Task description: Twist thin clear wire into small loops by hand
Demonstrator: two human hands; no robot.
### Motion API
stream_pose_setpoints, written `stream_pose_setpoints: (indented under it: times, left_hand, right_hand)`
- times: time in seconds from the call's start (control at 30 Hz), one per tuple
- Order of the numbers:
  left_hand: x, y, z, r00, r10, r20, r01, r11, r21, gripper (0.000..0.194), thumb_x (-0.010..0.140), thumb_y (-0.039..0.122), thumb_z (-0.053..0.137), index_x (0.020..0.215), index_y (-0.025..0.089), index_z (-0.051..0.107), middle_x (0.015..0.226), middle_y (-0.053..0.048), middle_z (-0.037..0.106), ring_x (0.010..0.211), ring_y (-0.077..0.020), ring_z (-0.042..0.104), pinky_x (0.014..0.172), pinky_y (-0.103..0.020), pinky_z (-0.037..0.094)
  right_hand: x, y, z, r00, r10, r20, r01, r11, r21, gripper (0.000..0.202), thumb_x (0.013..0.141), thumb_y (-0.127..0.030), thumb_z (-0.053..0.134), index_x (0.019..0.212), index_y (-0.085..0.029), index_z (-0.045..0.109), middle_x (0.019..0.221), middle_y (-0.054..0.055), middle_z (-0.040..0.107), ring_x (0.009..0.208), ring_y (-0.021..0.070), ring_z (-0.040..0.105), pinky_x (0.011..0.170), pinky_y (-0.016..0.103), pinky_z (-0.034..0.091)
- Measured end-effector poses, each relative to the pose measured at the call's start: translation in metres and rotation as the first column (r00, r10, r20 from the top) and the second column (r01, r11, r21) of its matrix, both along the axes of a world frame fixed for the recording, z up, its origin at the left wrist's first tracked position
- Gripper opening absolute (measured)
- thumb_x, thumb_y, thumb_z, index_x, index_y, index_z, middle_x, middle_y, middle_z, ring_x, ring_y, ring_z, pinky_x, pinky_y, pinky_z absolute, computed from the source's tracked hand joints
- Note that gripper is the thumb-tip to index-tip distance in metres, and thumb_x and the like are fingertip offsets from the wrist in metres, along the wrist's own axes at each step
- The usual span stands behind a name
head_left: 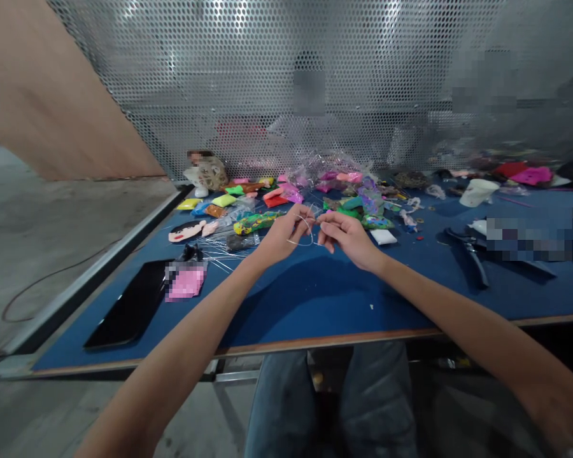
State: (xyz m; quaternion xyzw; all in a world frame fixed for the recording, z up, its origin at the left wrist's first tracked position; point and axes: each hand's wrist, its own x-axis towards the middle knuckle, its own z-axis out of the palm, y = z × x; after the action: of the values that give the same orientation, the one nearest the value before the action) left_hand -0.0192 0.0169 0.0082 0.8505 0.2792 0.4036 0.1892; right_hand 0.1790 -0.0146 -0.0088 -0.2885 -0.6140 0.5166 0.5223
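Wire [311, 238] (thin, pale): head view, loose loop above blue tabletop [315, 305], btwn hands. L hand [281, 236]: fingers [302, 212] bent, pinching wire. R hand [351, 238]: fingers bent, pinching wire nr L fingertips. White packet [383, 236] nr R hand; clay packs [224, 200] beyond L hand.

Blue tabletop [325, 308], surroundings

Black glossy slab [128, 305] lies flat near one end; pink packet [186, 284] at its edge. White cup [479, 193] sits farther back, toward the opposite end. Perforated metal screen [248, 76] stands behind.
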Motion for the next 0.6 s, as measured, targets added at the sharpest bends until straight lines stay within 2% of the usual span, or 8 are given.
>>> stream_pose_setpoints:
  times: [0.13,0.27,0.37,0.43,0.6]
  left_hand:
    - [0.003,0.002,-0.003,0.990,-0.100,0.097,0.114,0.982,-0.152,0.017,0.103,0.035,0.048,0.103,0.019,0.049,0.077,0.001,0.055,0.067,-0.0114,0.052,0.065,-0.024,0.043]
    - [0.006,0.001,-0.005,0.967,-0.186,0.172,0.229,0.934,-0.275,0.024,0.103,0.044,0.047,0.104,0.020,0.047,0.081,-0.001,0.053,0.069,-0.0116,0.048,0.064,-0.025,0.041]
    - [0.007,-0.002,-0.003,0.969,-0.178,0.170,0.223,0.927,-0.301,0.027,0.103,0.047,0.046,0.102,0.019,0.050,0.080,-0.001,0.050,0.069,-0.0121,0.045,0.063,-0.025,0.040]
    - [0.006,-0.003,0.000,0.973,-0.172,0.155,0.213,0.928,-0.305,0.028,0.103,0.047,0.047,0.100,0.019,0.051,0.079,-0.001,0.048,0.068,-0.0124,0.044,0.063,-0.026,0.040]
    - [0.003,-0.005,0.004,0.970,-0.213,0.115,0.237,0.930,-0.282,0.030,0.102,0.048,0.047,0.098,0.019,0.053,0.082,-0.002,0.051,0.070,-0.0124,0.046,0.064,-0.025,0.042]
  right_hand:
    - [-0.001,0.002,-0.001,0.997,0.055,-0.056,-0.057,0.998,-0.041,0.028,0.089,-0.037,0.068,0.109,-0.021,0.058,0.074,0.000,0.070,0.051,0.0107,0.055,0.052,0.026,0.044]
    - [0.000,0.002,0.003,0.994,0.068,-0.090,-0.070,0.998,-0.010,0.012,0.089,-0.027,0.062,0.098,-0.021,0.057,0.080,-0.001,0.066,0.057,0.0100,0.054,0.055,0.026,0.043]
    - [0.002,-0.002,0.008,0.993,0.113,0.011,-0.114,0.990,0.079,0.007,0.093,-0.025,0.057,0.097,-0.021,0.055,0.076,-0.002,0.062,0.055,0.0095,0.048,0.054,0.026,0.040]
    - [0.005,-0.005,0.011,0.987,0.125,0.104,-0.139,0.980,0.142,0.008,0.094,-0.026,0.056,0.100,-0.022,0.054,0.077,-0.001,0.063,0.058,0.0106,0.050,0.057,0.027,0.042]
    - [0.011,-0.013,0.018,0.949,0.039,0.314,-0.113,0.969,0.221,0.013,0.094,-0.029,0.061,0.102,-0.022,0.054,0.085,0.002,0.070,0.067,0.0130,0.060,0.065,0.029,0.049]
